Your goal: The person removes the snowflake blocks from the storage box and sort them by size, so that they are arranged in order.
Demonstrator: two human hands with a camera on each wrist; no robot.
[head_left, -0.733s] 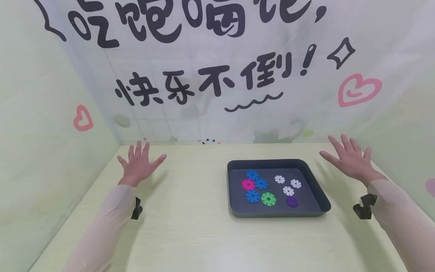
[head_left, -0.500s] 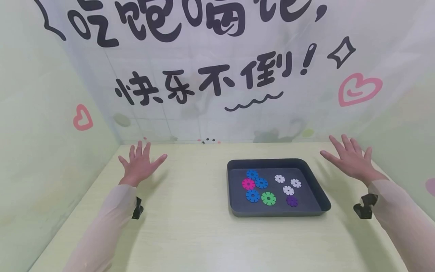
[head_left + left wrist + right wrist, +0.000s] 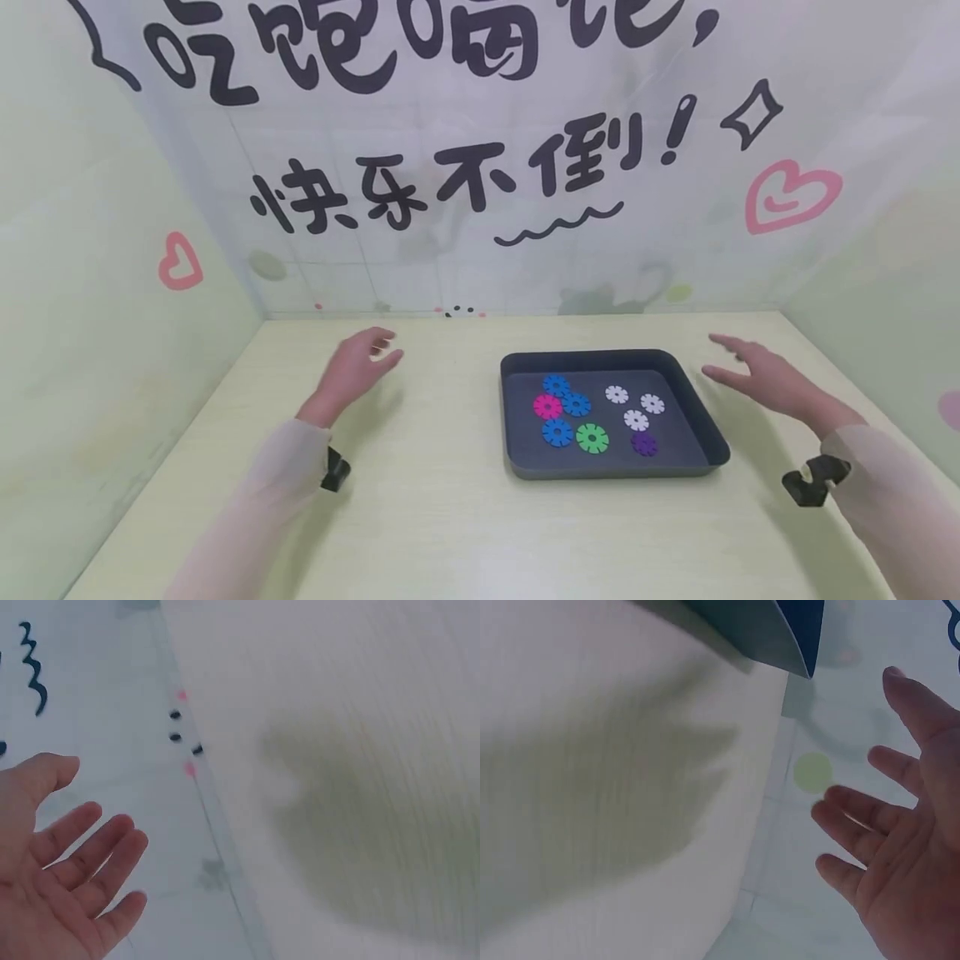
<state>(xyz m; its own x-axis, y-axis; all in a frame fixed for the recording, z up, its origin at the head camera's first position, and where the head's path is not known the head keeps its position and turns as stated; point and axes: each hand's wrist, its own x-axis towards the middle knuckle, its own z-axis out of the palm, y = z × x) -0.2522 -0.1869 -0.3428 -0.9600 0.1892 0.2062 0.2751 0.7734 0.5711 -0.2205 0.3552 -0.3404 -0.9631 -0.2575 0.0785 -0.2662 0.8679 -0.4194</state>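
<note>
My left hand (image 3: pixel 355 367) hovers over the table left of the tray, fingers loosely bent and the palm bare in the left wrist view. On the other side, my right hand (image 3: pixel 765 379) hangs in the air just right of the tray's edge, its fingers relaxed and holding nothing. The dark grey tray (image 3: pixel 615 471) bears flat notched plastic discs. Blue discs (image 3: pixel 557 432), a pink disc (image 3: pixel 547 407) and a green disc (image 3: pixel 592 438) lie in its left half. White discs (image 3: pixel 637 420) and a purple disc (image 3: pixel 645 444) lie toward the right.
A pale wood-look table (image 3: pixel 420 517) fills the foreground. Behind it stands a white back wall (image 3: pixel 420 267) with dark lettering, and side walls close in left and right. Each wrist wears a black mount (image 3: pixel 816 481) below the sleeve cuff.
Both hands have turned from spread, outstretched fingers to a loose curl. The left hand has moved rightward, toward the tray; the right hand has tilted inward and lower. The tray and discs stay put.
</note>
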